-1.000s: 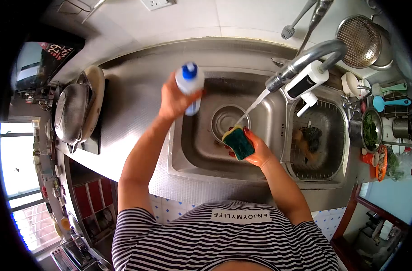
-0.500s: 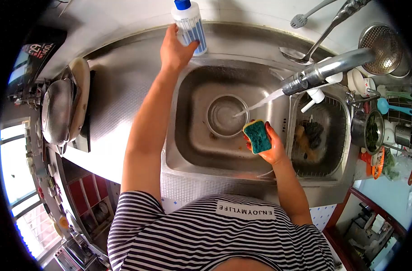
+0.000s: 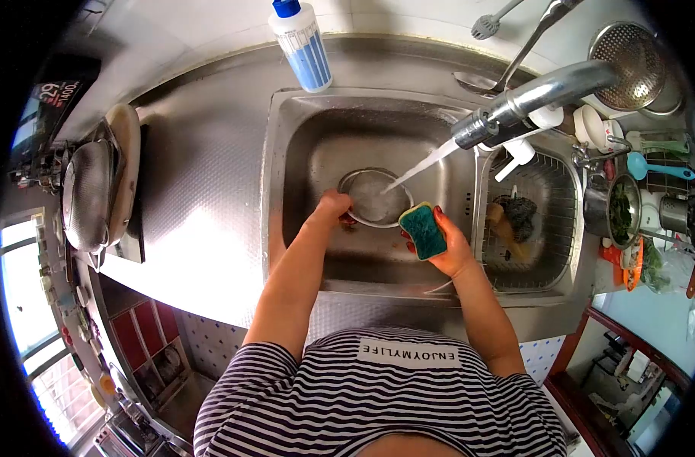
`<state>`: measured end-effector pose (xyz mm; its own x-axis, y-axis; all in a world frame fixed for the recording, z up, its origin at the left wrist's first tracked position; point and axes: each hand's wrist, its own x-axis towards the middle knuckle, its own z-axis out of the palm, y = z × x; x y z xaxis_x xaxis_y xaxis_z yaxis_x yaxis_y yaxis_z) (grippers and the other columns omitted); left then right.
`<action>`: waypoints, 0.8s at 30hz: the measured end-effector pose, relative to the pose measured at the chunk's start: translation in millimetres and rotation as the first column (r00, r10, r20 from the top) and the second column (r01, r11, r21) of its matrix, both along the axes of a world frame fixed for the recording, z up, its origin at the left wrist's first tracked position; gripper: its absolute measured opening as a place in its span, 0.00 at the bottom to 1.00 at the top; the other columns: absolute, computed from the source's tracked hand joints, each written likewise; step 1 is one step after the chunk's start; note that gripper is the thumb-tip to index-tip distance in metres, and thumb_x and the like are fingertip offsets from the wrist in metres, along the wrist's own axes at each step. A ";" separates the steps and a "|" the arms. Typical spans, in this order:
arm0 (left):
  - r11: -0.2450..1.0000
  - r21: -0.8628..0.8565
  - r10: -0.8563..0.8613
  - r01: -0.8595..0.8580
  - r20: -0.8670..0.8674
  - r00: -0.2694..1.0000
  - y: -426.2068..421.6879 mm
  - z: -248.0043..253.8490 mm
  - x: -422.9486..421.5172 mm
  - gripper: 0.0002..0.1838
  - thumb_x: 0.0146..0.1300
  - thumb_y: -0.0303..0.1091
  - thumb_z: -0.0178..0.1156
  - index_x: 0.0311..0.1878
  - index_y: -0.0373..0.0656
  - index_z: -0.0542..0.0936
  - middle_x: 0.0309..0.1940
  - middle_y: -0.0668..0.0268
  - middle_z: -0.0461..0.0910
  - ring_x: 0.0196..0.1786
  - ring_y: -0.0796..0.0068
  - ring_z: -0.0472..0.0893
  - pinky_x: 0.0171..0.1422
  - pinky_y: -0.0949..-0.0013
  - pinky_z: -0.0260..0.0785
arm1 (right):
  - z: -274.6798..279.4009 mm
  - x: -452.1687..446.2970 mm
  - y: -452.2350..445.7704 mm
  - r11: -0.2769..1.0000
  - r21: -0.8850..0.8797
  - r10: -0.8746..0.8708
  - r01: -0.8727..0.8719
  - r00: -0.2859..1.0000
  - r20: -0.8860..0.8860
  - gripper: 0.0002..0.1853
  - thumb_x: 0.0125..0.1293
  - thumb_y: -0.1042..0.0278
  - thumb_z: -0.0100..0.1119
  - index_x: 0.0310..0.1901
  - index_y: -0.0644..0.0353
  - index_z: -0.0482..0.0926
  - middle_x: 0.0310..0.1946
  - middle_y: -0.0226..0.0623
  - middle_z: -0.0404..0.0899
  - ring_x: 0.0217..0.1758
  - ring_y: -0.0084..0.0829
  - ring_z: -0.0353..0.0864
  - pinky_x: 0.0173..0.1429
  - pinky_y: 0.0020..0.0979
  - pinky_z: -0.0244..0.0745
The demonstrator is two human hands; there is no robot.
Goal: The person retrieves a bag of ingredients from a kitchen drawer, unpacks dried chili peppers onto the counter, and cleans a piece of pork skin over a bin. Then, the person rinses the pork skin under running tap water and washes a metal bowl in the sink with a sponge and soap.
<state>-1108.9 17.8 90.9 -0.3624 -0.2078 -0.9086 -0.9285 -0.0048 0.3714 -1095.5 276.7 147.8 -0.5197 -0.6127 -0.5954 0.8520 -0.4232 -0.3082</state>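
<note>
Water runs from the faucet (image 3: 542, 97) into a round metal bowl (image 3: 376, 199) inside the large sink basin (image 3: 317, 145). At the bowl's left edge is my left hand (image 3: 336, 207), its fingers closed on the rim. My right hand (image 3: 448, 247) holds a green and yellow sponge (image 3: 424, 231) just right of the bowl, green side up. Behind the sink, a white and blue bottle (image 3: 305, 49) with a blue cap stands upright on the steel counter, untouched by either hand.
To the right, a smaller basin (image 3: 568, 228) holds a wire rack with dark and light items. Pans (image 3: 92, 190) stand at the far left. A strainer (image 3: 628, 65) hangs at upper right, above a bowl of greens (image 3: 624, 209).
My left hand has let go of the bottle, leaving it behind the sink, and has come down to the bowl. My right hand still holds the sponge.
</note>
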 end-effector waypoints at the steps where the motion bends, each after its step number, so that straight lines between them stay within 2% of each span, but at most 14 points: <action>1: 0.998 -0.048 -0.030 0.028 -0.050 0.998 -1.2 2.9 -0.6 0.21 0.52 0.22 0.54 0.51 0.27 0.72 0.39 0.39 0.76 0.44 0.50 0.80 0.46 0.62 0.75 | 1.1 0.8 0.9 1.000 -0.003 -0.003 0.003 1.000 -0.002 0.24 0.67 0.46 0.47 0.54 0.58 0.72 0.48 0.42 0.77 0.50 0.40 0.78 0.51 0.44 0.74; 2: 0.994 -0.099 -0.065 0.055 -0.099 0.993 -4.0 5.1 -2.0 0.21 0.51 0.21 0.54 0.52 0.28 0.72 0.36 0.40 0.76 0.40 0.50 0.81 0.40 0.63 0.76 | 1.9 1.0 1.4 1.000 0.002 -0.004 0.004 1.000 0.011 0.24 0.67 0.46 0.46 0.53 0.58 0.71 0.48 0.42 0.77 0.50 0.40 0.78 0.52 0.44 0.74; 4: 0.714 -0.403 -0.651 0.573 -0.080 0.755 -5.6 25.7 -2.5 0.28 0.53 0.25 0.56 0.60 0.33 0.66 0.34 0.44 0.76 0.34 0.51 0.81 0.34 0.67 0.77 | 3.0 2.7 1.0 1.000 0.002 -0.011 0.011 1.000 0.029 0.24 0.67 0.46 0.46 0.53 0.58 0.71 0.48 0.42 0.77 0.49 0.40 0.78 0.52 0.43 0.74; 6: 0.182 -0.803 -0.834 0.568 0.179 0.521 12.1 64.1 -1.3 0.34 0.53 0.30 0.57 0.65 0.39 0.60 0.38 0.44 0.76 0.37 0.53 0.82 0.36 0.67 0.76 | 2.7 0.8 -3.9 0.992 0.112 0.062 -0.064 0.998 0.022 0.23 0.69 0.48 0.45 0.53 0.58 0.71 0.45 0.40 0.77 0.47 0.37 0.78 0.49 0.41 0.75; 10: -0.038 -0.863 -0.843 0.503 0.298 0.447 20.2 94.6 4.0 0.36 0.53 0.30 0.58 0.67 0.43 0.59 0.42 0.43 0.75 0.40 0.56 0.82 0.40 0.65 0.76 | -16.7 7.9 -20.7 0.972 0.185 0.166 -0.145 0.981 -0.103 0.22 0.67 0.50 0.47 0.53 0.59 0.70 0.43 0.39 0.77 0.42 0.34 0.79 0.44 0.36 0.76; 13: 0.387 -0.847 -0.758 0.364 -0.068 0.649 0.9 96.8 14.9 0.34 0.54 0.29 0.56 0.67 0.44 0.60 0.44 0.42 0.75 0.41 0.51 0.81 0.39 0.59 0.76 | -7.2 6.0 -56.1 0.869 0.489 0.234 -0.079 0.936 -0.264 0.19 0.65 0.58 0.51 0.51 0.63 0.68 0.41 0.41 0.77 0.41 0.36 0.78 0.43 0.36 0.75; 14: 0.384 -0.850 -0.757 0.361 -0.066 0.650 1.2 91.9 20.6 0.34 0.54 0.29 0.56 0.67 0.44 0.60 0.44 0.42 0.75 0.41 0.51 0.81 0.39 0.59 0.76 | -11.3 3.6 -72.4 0.870 0.486 0.236 -0.080 0.934 -0.267 0.19 0.65 0.58 0.51 0.51 0.63 0.68 0.41 0.41 0.77 0.41 0.36 0.78 0.43 0.36 0.75; 16: 0.980 -0.192 -0.124 0.060 -0.343 0.931 12.0 93.7 41.2 0.29 0.58 0.30 0.54 0.65 0.44 0.63 0.46 0.46 0.76 0.51 0.56 0.77 0.51 0.58 0.71 | -28.9 4.0 -101.6 0.571 0.733 0.519 0.370 0.530 -0.671 0.17 0.58 0.67 0.58 0.45 0.67 0.68 0.38 0.52 0.75 0.37 0.51 0.76 0.41 0.41 0.72; 18: 0.886 -0.459 -0.346 0.067 -0.557 0.755 24.5 60.8 63.7 0.21 0.65 0.31 0.50 0.61 0.40 0.68 0.47 0.56 0.78 0.51 0.65 0.76 0.54 0.68 0.68 | -33.3 11.8 -121.5 0.501 0.718 0.628 0.483 0.368 -0.686 0.16 0.53 0.73 0.59 0.43 0.67 0.69 0.38 0.55 0.73 0.43 0.57 0.72 0.47 0.43 0.69; 19: 0.942 -0.331 -0.167 -0.058 -0.610 0.775 25.2 57.0 67.2 0.20 0.66 0.31 0.49 0.61 0.39 0.68 0.47 0.57 0.77 0.50 0.67 0.76 0.54 0.68 0.68 | -28.9 20.7 -122.8 0.675 0.604 0.538 0.423 0.277 -0.796 0.13 0.52 0.73 0.59 0.39 0.66 0.71 0.39 0.53 0.74 0.47 0.55 0.70 0.50 0.44 0.67; 21: 0.970 -0.110 0.105 -0.218 -0.620 0.778 16.3 53.1 73.0 0.18 0.68 0.31 0.47 0.59 0.39 0.69 0.47 0.59 0.77 0.49 0.69 0.76 0.53 0.68 0.69 | -28.6 26.3 -105.7 0.729 0.661 0.647 0.181 0.132 -0.750 0.11 0.52 0.74 0.60 0.38 0.64 0.77 0.42 0.48 0.75 0.49 0.50 0.71 0.52 0.44 0.68; 22: 0.967 -0.027 0.189 -0.254 -0.593 0.783 8.4 58.7 75.8 0.18 0.68 0.32 0.47 0.59 0.39 0.69 0.47 0.60 0.77 0.49 0.69 0.76 0.53 0.69 0.69 | -28.4 24.1 -89.9 0.702 0.701 0.708 0.125 -0.021 -0.706 0.11 0.52 0.74 0.61 0.38 0.64 0.78 0.42 0.47 0.75 0.50 0.48 0.71 0.53 0.43 0.68; 23: 0.976 -0.066 0.127 -0.205 -0.595 0.793 7.6 63.7 79.4 0.19 0.66 0.35 0.47 0.59 0.40 0.69 0.41 0.52 0.79 0.42 0.62 0.80 0.36 0.63 0.77 | -28.6 14.8 -74.6 0.533 0.820 0.845 0.209 -0.171 -0.506 0.13 0.49 0.73 0.63 0.40 0.63 0.80 0.42 0.43 0.76 0.51 0.43 0.72 0.54 0.41 0.68; 24: 0.976 -0.062 0.131 -0.208 -0.595 0.793 13.3 68.1 81.0 0.19 0.66 0.35 0.47 0.59 0.40 0.69 0.41 0.52 0.79 0.42 0.62 0.80 0.36 0.63 0.77 | -29.2 6.8 -71.6 0.446 0.802 0.894 0.397 -0.146 -0.424 0.13 0.46 0.72 0.65 0.37 0.62 0.81 0.41 0.41 0.76 0.50 0.42 0.72 0.54 0.41 0.69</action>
